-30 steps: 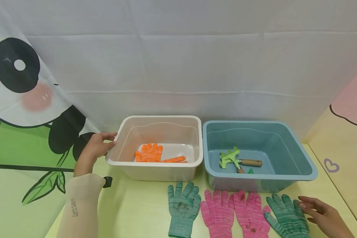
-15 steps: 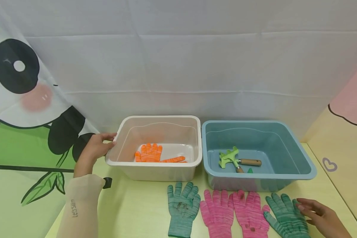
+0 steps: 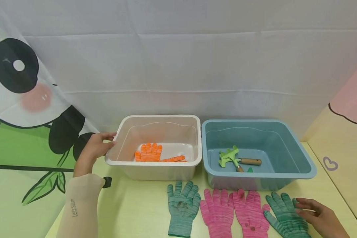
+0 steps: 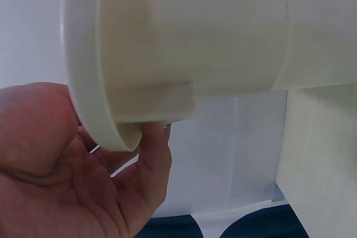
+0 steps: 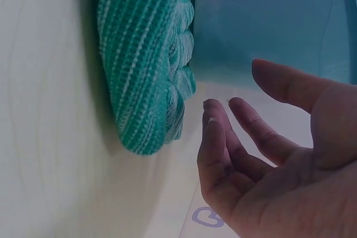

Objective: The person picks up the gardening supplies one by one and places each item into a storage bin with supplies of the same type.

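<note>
Pale yellow tabletop (image 3: pixel 139 206) in front; at its near side, a row of four knitted fabric gloves, fingers pointing away: a striped teal glove with a dark-smudged palm (image 3: pixel 181 213), two mottled pink gloves (image 3: pixel 218 213), and a striped dark-green glove (image 3: pixel 287 211) at the right end. The right hand (image 3: pixel 321 216) comes in low from the right, beside that last glove; in the right wrist view its fingers are loosely bent, thumb held apart, grasping nothing, a gap between fingertips and knit. Behind the row, two rectangular plastic tubs side by side: off-white tub (image 3: pixel 157 171) on the left, orange knitted gloves (image 3: pixel 149 154) inside; blue-grey tub (image 3: pixel 256 182) on the right, lime-green metal hand tools (image 3: pixel 230 156) with wooden handles inside. Left forearm in a cream sleeve (image 3: pixel 82 198) reaches up from lower left; the left hand (image 3: pixel 96 146) grips the off-white tub's left rim, fingers hooked under the lip. Farthest back, a creased grey-white cloth backdrop (image 3: pixel 181 66); cartoon-printed cloth (image 3: pixel 20 142) to the left, a cream panel with a purple heart (image 3: pixel 321 142) to the right.
</note>
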`<state>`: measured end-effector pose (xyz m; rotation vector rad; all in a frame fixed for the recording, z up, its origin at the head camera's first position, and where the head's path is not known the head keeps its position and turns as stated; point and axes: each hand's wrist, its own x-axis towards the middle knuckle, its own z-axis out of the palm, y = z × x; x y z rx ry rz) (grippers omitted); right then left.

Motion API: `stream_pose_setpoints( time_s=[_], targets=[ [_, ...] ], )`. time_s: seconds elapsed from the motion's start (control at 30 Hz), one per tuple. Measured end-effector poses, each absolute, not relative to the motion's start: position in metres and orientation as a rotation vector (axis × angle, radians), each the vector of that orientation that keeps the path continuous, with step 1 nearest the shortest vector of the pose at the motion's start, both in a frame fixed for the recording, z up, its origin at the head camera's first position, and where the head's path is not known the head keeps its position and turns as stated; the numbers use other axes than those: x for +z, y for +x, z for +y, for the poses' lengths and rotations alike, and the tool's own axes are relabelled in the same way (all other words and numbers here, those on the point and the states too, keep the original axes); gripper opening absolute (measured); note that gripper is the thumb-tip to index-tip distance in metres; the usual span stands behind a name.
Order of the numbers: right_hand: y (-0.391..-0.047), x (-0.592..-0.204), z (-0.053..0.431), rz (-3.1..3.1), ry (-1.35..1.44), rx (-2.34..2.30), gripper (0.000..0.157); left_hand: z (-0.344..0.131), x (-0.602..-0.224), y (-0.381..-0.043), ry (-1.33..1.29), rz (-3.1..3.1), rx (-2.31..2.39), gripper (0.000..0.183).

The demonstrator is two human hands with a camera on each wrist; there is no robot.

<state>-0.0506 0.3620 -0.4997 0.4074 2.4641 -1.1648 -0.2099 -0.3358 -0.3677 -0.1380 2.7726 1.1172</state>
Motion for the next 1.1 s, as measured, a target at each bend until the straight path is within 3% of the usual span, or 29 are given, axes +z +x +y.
stream_pose_setpoints(
  time_s=[0.2,0.5,0.8,1.1],
  targets=[
    [-0.049,-0.506,0.361,2.484,0.43,-1.16,0.066,-0.336,-0.367,-0.21,-0.144,2.768,1.119,0.052],
    [-0.049,-0.518,0.363,2.516,0.432,-1.104,0.082,-0.336,-0.367,-0.209,-0.134,2.765,1.128,0.052],
    [-0.048,-0.52,0.366,2.545,0.354,-1.008,0.076,-0.334,-0.366,-0.207,-0.137,2.766,1.122,0.052],
    [-0.053,-0.53,0.369,2.657,0.27,-0.866,0.082,-0.334,-0.366,-0.206,-0.119,2.776,1.118,0.052]
  ],
)
